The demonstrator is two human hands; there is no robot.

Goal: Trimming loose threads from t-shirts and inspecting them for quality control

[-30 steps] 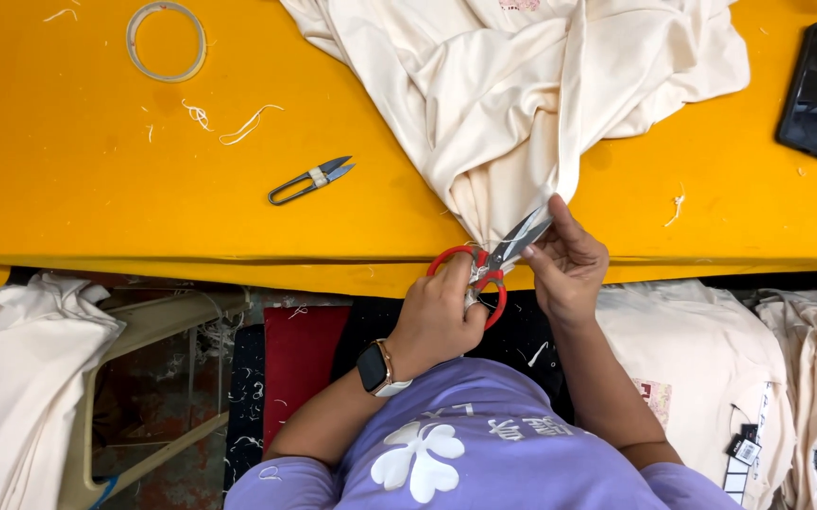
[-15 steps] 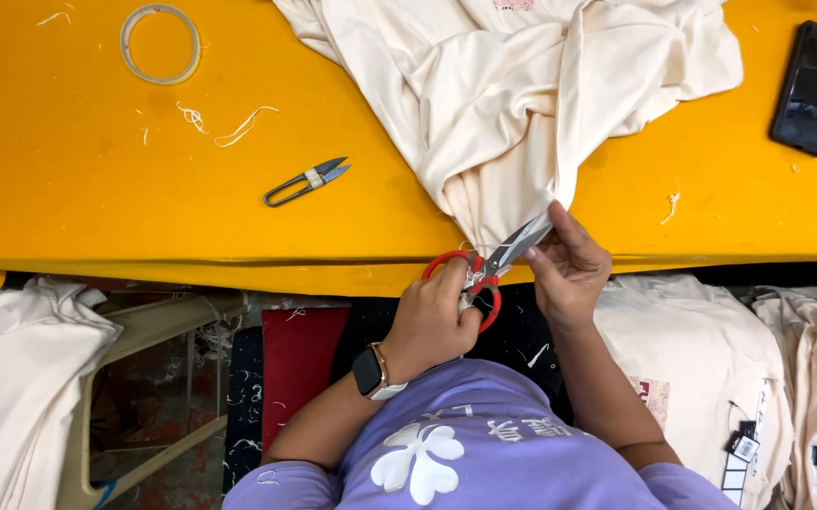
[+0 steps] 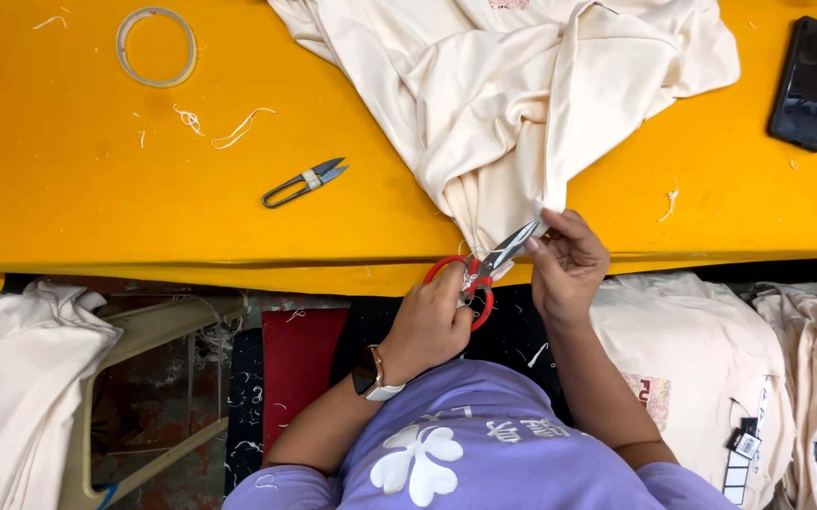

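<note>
- Nearest to us, our left hand (image 3: 432, 321) is clenched through the red handles of the scissors (image 3: 484, 269), with a watch (image 3: 371, 375) on that wrist.
- Just at 3 o'clock of it, our right hand (image 3: 567, 264) pinches the lowest tip of the cream garment (image 3: 512, 104), right where the scissor blades point up toward 1 o'clock.
- That garment hangs over the near edge of the yellow table (image 3: 68, 189) and spreads back toward 12 o'clock in loose folds.
- At 10 o'clock from our left hand, small thread snips (image 3: 303, 183) lie alone on the table.
- Further toward 10 o'clock we see scraps of thread (image 3: 238, 126) and a pale ring (image 3: 155, 46).
- Far off at 2 o'clock lies a black phone (image 3: 810, 83).
- Stacks of folded cream garments (image 3: 701, 359) sit below the table on both sides of us.
</note>
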